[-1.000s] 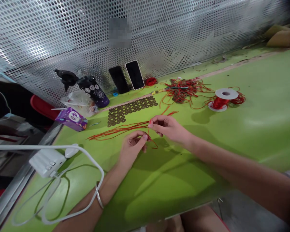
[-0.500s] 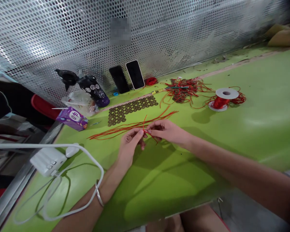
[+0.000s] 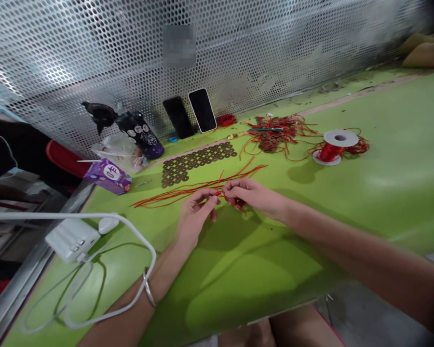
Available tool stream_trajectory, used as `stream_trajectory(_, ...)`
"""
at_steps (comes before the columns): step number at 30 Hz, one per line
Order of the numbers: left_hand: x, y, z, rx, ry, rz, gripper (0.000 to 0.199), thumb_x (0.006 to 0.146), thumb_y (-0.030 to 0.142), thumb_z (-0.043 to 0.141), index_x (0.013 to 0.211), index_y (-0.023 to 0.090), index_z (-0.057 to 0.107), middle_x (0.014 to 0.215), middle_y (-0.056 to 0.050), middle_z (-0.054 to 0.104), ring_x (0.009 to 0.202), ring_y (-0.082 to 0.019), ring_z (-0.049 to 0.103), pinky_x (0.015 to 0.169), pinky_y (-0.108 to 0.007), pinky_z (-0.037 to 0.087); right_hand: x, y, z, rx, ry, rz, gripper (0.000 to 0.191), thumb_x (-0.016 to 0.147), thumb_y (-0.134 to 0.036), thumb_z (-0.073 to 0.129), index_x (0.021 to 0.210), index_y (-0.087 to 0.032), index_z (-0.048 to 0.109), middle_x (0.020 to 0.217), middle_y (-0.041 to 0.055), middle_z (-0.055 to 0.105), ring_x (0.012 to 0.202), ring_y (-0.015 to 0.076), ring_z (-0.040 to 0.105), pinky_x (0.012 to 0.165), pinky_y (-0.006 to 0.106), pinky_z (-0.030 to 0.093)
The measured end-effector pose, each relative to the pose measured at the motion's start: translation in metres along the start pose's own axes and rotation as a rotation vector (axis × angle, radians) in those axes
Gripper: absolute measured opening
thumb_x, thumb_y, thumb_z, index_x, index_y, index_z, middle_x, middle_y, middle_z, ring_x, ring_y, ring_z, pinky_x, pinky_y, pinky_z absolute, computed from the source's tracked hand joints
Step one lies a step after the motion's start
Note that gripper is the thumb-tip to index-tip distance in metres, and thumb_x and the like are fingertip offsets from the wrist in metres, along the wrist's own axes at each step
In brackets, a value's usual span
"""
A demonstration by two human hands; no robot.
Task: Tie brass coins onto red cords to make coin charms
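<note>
Between my two hands, just above the green table, is a thin red cord (image 3: 220, 179) with one end sticking up. My left hand (image 3: 197, 209) pinches it between thumb and forefinger. Close beside it, my right hand (image 3: 248, 193) grips the same cord, and a short end hangs below those fingers. Whether there is a knot in it is too small to tell. Behind my hands lies a bundle of cut red cords (image 3: 166, 196). Farther back, round brown coins (image 3: 198, 161) with holes are laid out in rows.
To the right stands a spool of red cord (image 3: 331, 153), near a tangled pile of corded coins (image 3: 275, 135). Two phones (image 3: 202, 111) lean on the perforated metal panel. A purple box (image 3: 110, 177), dark bottle (image 3: 141, 135) and white charger (image 3: 72, 240) with its cable are at left.
My right hand has shifted slightly right, opening a small gap from my left. The cord's hanging end has swung right, and its upright end leans further right.
</note>
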State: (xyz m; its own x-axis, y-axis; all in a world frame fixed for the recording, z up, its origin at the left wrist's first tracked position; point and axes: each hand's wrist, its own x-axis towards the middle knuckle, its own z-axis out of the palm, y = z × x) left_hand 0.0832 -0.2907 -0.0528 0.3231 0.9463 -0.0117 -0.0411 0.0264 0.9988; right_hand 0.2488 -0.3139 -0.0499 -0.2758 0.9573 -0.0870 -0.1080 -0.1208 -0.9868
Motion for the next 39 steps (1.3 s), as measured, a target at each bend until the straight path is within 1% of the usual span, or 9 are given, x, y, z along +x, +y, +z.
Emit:
stream_trajectory(5, -0.0001, 0.0016, 0.0010, 0.035, 0.021, 0.009, 0.021, 0.066, 0.031, 0.073, 0.076, 0.016, 0.063, 0.065, 0.003, 0.059, 0.038, -0.004, 0.047, 0.037, -0.018, 0.038, 0.0011, 0.0012, 0.0002, -0.022, 0.026, -0.002, 0.017, 0.082, -0.029, 0.048, 0.069, -0.019, 0.047, 0.057, -0.0054, 0.044, 0.047, 0.0071, 0.041, 0.044, 0.021, 0.032)
stream_trajectory(10, -0.0027, 0.0029, 0.0031, 0.085, -0.011, 0.020, 0.017, 0.068, 0.029, 0.071, 0.074, 0.016, 0.061, 0.065, 0.005, 0.056, 0.039, -0.004, 0.046, 0.038, -0.017, 0.039, 0.0006, 0.0013, 0.0027, -0.113, 0.046, -0.136, 0.023, 0.081, -0.040, 0.060, 0.081, -0.018, 0.052, 0.071, -0.0027, 0.054, 0.055, 0.0074, 0.048, 0.049, 0.021, 0.039)
stream_trajectory(14, -0.0039, 0.0011, 0.0016, 0.139, -0.047, 0.038, 0.016, 0.071, 0.029, 0.069, 0.073, 0.017, 0.060, 0.068, 0.003, 0.057, 0.042, -0.005, 0.048, 0.040, -0.017, 0.040, -0.0011, 0.0017, 0.0050, -0.119, 0.024, -0.160, 0.019, 0.083, -0.034, 0.060, 0.081, -0.017, 0.053, 0.075, -0.0012, 0.059, 0.058, 0.0077, 0.054, 0.054, 0.021, 0.045)
stream_trajectory(19, -0.0029, -0.0015, -0.0009, 0.129, -0.058, 0.057, 0.017, 0.071, 0.030, 0.069, 0.072, 0.017, 0.059, 0.068, 0.003, 0.058, 0.042, -0.005, 0.047, 0.040, -0.017, 0.041, -0.0009, 0.0019, 0.0048, -0.093, 0.091, -0.161, 0.016, 0.083, -0.031, 0.060, 0.079, -0.017, 0.052, 0.071, -0.0023, 0.058, 0.055, 0.0083, 0.056, 0.055, 0.022, 0.048)
stream_trajectory(24, -0.0033, -0.0005, 0.0006, 0.096, -0.026, 0.065, 0.018, 0.069, 0.030, 0.071, 0.069, 0.017, 0.058, 0.063, 0.004, 0.055, 0.042, -0.005, 0.046, 0.040, -0.017, 0.040, 0.0008, -0.0006, 0.0032, -0.064, 0.157, -0.172, 0.025, 0.078, -0.039, 0.064, 0.078, -0.017, 0.052, 0.069, -0.0033, 0.056, 0.053, 0.0076, 0.055, 0.054, 0.022, 0.048)
stream_trajectory(30, -0.0040, 0.0024, 0.0017, 0.090, -0.035, 0.047, 0.018, 0.069, 0.029, 0.072, 0.070, 0.017, 0.059, 0.067, 0.004, 0.055, 0.044, -0.005, 0.049, 0.041, -0.018, 0.042, -0.0009, -0.0029, 0.0043, -0.078, 0.156, -0.185, 0.019, 0.080, -0.034, 0.062, 0.079, -0.017, 0.054, 0.071, -0.0023, 0.058, 0.055, 0.0074, 0.055, 0.055, 0.021, 0.046)
stream_trajectory(32, -0.0030, 0.0020, 0.0008, 0.066, -0.040, 0.040, 0.019, 0.070, 0.031, 0.072, 0.071, 0.017, 0.059, 0.069, 0.004, 0.055, 0.045, -0.005, 0.049, 0.041, -0.018, 0.041, -0.0008, -0.0021, 0.0040, -0.111, 0.135, -0.189, 0.017, 0.080, -0.032, 0.062, 0.081, -0.016, 0.056, 0.075, -0.0008, 0.060, 0.058, 0.0076, 0.055, 0.056, 0.021, 0.045)
stream_trajectory(35, -0.0017, 0.0007, -0.0001, 0.052, -0.037, 0.032, 0.021, 0.070, 0.033, 0.072, 0.072, 0.017, 0.060, 0.071, 0.003, 0.056, 0.045, -0.005, 0.049, 0.041, -0.018, 0.041, 0.0002, 0.0002, 0.0024, -0.159, 0.063, -0.144, 0.014, 0.081, -0.029, 0.060, 0.085, -0.016, 0.060, 0.083, 0.0012, 0.063, 0.061, 0.0080, 0.056, 0.056, 0.021, 0.044)
stream_trajectory(39, -0.0021, -0.0010, 0.0006, 0.069, -0.041, 0.054, 0.020, 0.071, 0.032, 0.072, 0.070, 0.018, 0.059, 0.070, 0.004, 0.056, 0.043, -0.004, 0.048, 0.040, -0.017, 0.040, 0.0010, 0.0023, 0.0002, -0.173, 0.055, -0.102, 0.015, 0.081, -0.030, 0.060, 0.082, -0.016, 0.062, 0.073, -0.0001, 0.062, 0.059, 0.0087, 0.054, 0.055, 0.021, 0.042)
